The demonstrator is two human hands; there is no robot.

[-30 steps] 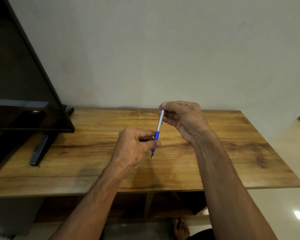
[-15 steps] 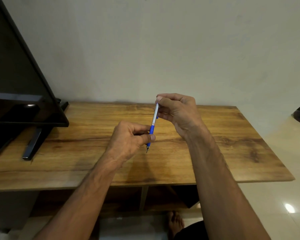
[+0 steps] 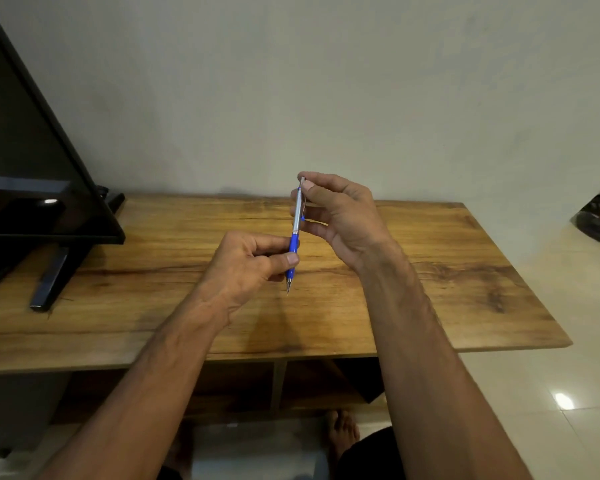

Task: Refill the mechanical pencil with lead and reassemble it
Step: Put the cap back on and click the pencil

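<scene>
A mechanical pencil with a silver barrel and a blue grip is held nearly upright above the wooden table, tip pointing down. My left hand pinches the blue grip between thumb and fingers. My right hand holds the pencil's top end, thumb and forefinger closed on the cap. The pencil's clip shows a small blue tip beside my right fingers. I see no loose lead or lead case.
A black flat screen leans at the left, its stand foot resting on the table. A plain wall rises behind. Below the table edge are open shelves, a bare foot and a tiled floor at right.
The pencil and both hands keep the same pose. My right thumb and forefinger have shifted up onto the pencil's very top end. The view has drifted slightly.
</scene>
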